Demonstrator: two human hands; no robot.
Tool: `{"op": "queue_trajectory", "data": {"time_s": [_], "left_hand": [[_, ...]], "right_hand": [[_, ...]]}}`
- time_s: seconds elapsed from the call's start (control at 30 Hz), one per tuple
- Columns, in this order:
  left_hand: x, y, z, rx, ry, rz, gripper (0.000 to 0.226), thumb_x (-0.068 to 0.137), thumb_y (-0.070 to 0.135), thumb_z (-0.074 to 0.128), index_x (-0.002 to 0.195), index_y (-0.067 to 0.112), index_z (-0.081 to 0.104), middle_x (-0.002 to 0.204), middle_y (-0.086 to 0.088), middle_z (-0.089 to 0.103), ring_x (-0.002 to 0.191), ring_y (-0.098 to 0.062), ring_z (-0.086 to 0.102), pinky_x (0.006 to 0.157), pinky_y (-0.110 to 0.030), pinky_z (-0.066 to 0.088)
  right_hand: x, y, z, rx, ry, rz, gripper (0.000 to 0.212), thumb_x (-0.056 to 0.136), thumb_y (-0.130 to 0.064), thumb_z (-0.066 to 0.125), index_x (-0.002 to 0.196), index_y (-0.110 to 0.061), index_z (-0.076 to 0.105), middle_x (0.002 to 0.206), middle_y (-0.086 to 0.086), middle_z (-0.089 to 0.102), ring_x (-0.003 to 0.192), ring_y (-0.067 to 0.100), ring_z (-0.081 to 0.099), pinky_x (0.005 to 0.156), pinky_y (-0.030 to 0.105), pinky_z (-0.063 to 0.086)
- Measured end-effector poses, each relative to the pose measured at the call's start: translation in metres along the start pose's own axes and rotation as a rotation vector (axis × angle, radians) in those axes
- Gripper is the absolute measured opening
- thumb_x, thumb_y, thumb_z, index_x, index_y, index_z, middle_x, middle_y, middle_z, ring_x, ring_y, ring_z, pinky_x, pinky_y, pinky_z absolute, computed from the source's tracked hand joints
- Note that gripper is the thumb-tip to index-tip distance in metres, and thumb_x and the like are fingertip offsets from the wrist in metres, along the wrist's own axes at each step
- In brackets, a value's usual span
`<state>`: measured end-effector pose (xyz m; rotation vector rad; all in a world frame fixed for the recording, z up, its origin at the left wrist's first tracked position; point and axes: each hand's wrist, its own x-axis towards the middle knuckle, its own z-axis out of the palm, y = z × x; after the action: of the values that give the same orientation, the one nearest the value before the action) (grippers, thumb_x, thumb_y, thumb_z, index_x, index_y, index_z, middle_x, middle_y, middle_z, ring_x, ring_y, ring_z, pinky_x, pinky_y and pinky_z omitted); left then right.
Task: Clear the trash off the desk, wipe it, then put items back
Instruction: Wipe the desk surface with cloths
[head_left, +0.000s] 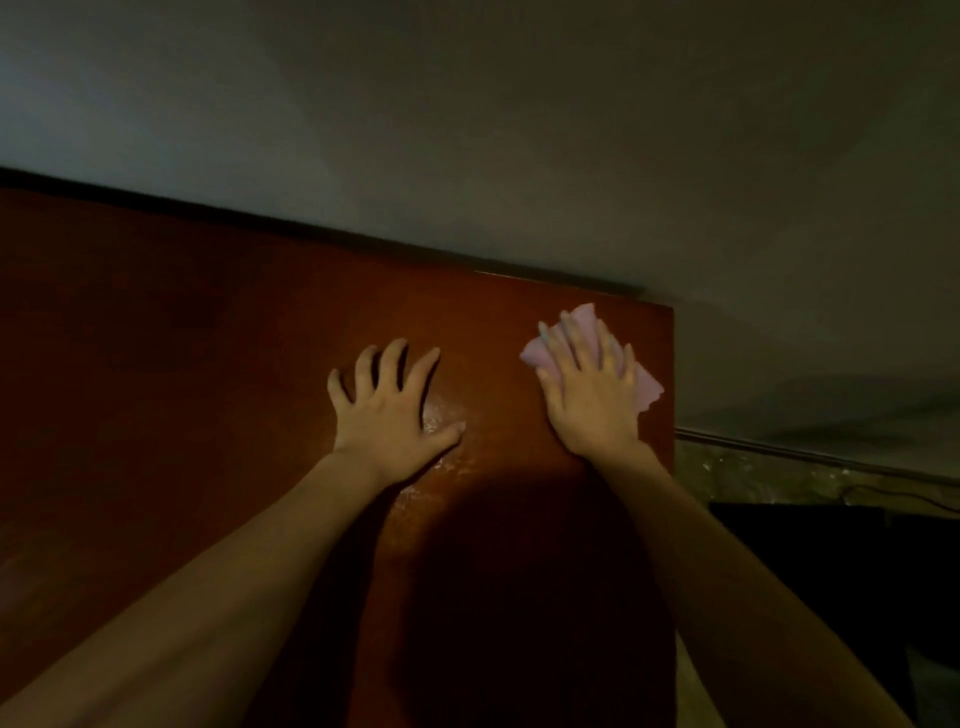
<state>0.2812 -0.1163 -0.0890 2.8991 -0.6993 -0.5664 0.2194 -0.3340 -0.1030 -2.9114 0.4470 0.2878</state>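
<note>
Head view: right hand (589, 387) fingers flat on cloth (647, 387) near desk (182, 322) edge, left hand (389, 402) fingers spread

Pink cloth (589, 332), reddish-brown desk (208, 338)

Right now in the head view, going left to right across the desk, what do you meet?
Bare desk top → left hand flat on the wood → pale smear by its thumb → right hand pressing the pink cloth → desk's right edge → floor.
</note>
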Motion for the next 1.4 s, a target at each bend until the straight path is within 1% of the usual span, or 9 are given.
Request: {"op": "queue_trajectory", "data": {"time_s": [0.2, 0.53, 0.83, 0.93, 1.03, 1.2, 1.27, 1.33, 1.4], "left_hand": [[0.002, 0.001, 0.005, -0.007, 0.031, 0.0, 0.089, 0.078, 0.075, 0.043, 0.149, 0.037, 0.004, 0.156, -0.001, -0.002, 0.142, -0.03, -0.006, 0.111, -0.06, 0.0], [0.011, 0.033, 0.0, 0.01, 0.007, -0.035, 0.09, 0.078, 0.071, 0.049, 0.149, 0.036, 0.005, 0.156, -0.002, 0.0, 0.142, -0.032, -0.003, 0.111, -0.059, 0.006], [0.018, 0.054, 0.002, 0.03, -0.017, 0.0, 0.092, 0.078, 0.073, 0.045, 0.149, 0.034, 0.0, 0.157, -0.002, -0.003, 0.143, -0.032, -0.005, 0.111, -0.06, 0.002], [0.013, 0.047, 0.0, 0.055, -0.03, 0.05, 0.091, 0.079, 0.073, 0.043, 0.149, 0.035, 0.0, 0.157, -0.001, -0.004, 0.143, -0.031, -0.005, 0.113, -0.058, 0.003], [0.004, 0.042, 0.0, 0.091, -0.041, 0.11, 0.09, 0.08, 0.072, 0.043, 0.15, 0.034, 0.0, 0.157, -0.001, -0.003, 0.143, -0.03, -0.004, 0.114, -0.054, 0.003], [-0.022, 0.035, 0.006, 0.101, -0.051, 0.147, 0.088, 0.081, 0.069, 0.044, 0.15, 0.034, 0.003, 0.157, -0.002, 0.0, 0.143, -0.028, 0.001, 0.115, -0.05, 0.006], [-0.034, 0.035, 0.01, 0.106, -0.048, 0.144, 0.091, 0.074, 0.073, 0.034, 0.15, 0.034, 0.005, 0.157, -0.002, 0.003, 0.143, -0.027, 0.003, 0.114, -0.049, 0.007], [-0.044, 0.037, 0.013, 0.108, -0.055, 0.139, 0.094, 0.07, 0.076, 0.028, 0.15, 0.033, 0.005, 0.157, -0.002, 0.003, 0.143, -0.027, 0.003, 0.114, -0.049, 0.007], [-0.049, 0.04, 0.013, 0.107, -0.075, 0.138, 0.091, 0.078, 0.074, 0.038, 0.15, 0.032, 0.003, 0.157, -0.002, 0.001, 0.143, -0.028, 0.001, 0.114, -0.049, 0.006]], "right_hand": [[0.057, -0.016, -0.01, 0.077, 0.093, 0.204, 0.052, 0.101, -0.043, 0.022, 0.151, -0.031, 0.012, 0.16, -0.002, 0.004, 0.146, 0.031, -0.005, 0.113, 0.057, -0.004], [0.015, -0.009, -0.004, 0.002, 0.049, -0.192, 0.051, 0.101, -0.041, 0.026, 0.151, -0.032, 0.014, 0.16, -0.005, 0.003, 0.147, 0.025, -0.008, 0.113, 0.052, -0.009], [0.008, 0.057, -0.007, 0.013, 0.056, 0.08, 0.052, 0.101, -0.043, 0.022, 0.151, -0.034, 0.011, 0.161, -0.003, -0.001, 0.146, 0.027, -0.007, 0.114, 0.057, -0.003], [0.029, 0.048, -0.011, 0.072, 0.108, 0.195, 0.051, 0.101, -0.042, 0.023, 0.151, -0.034, 0.014, 0.161, -0.002, 0.002, 0.146, 0.029, -0.006, 0.114, 0.06, -0.002], [0.036, 0.018, -0.006, 0.048, 0.095, 0.136, 0.051, 0.101, -0.041, 0.023, 0.151, -0.036, 0.012, 0.161, -0.004, 0.0, 0.146, 0.029, -0.008, 0.112, 0.061, -0.005], [-0.011, -0.031, 0.009, 0.034, 0.058, -0.048, 0.051, 0.099, -0.044, 0.015, 0.15, -0.036, 0.013, 0.16, -0.003, 0.001, 0.146, 0.03, -0.009, 0.111, 0.062, -0.007], [-0.048, -0.035, 0.017, 0.017, 0.046, -0.125, 0.056, 0.096, -0.045, 0.008, 0.149, -0.034, 0.019, 0.16, -0.001, 0.01, 0.146, 0.032, -0.002, 0.11, 0.063, -0.003], [-0.085, -0.024, 0.025, 0.002, 0.054, -0.142, 0.055, 0.095, -0.045, 0.014, 0.146, -0.032, 0.032, 0.157, 0.002, 0.024, 0.145, 0.034, 0.011, 0.108, 0.065, 0.005], [-0.113, -0.003, 0.032, 0.016, 0.037, -0.091, 0.055, 0.095, -0.046, 0.018, 0.146, -0.033, 0.032, 0.156, -0.001, 0.023, 0.144, 0.031, 0.01, 0.108, 0.064, 0.007]]}}
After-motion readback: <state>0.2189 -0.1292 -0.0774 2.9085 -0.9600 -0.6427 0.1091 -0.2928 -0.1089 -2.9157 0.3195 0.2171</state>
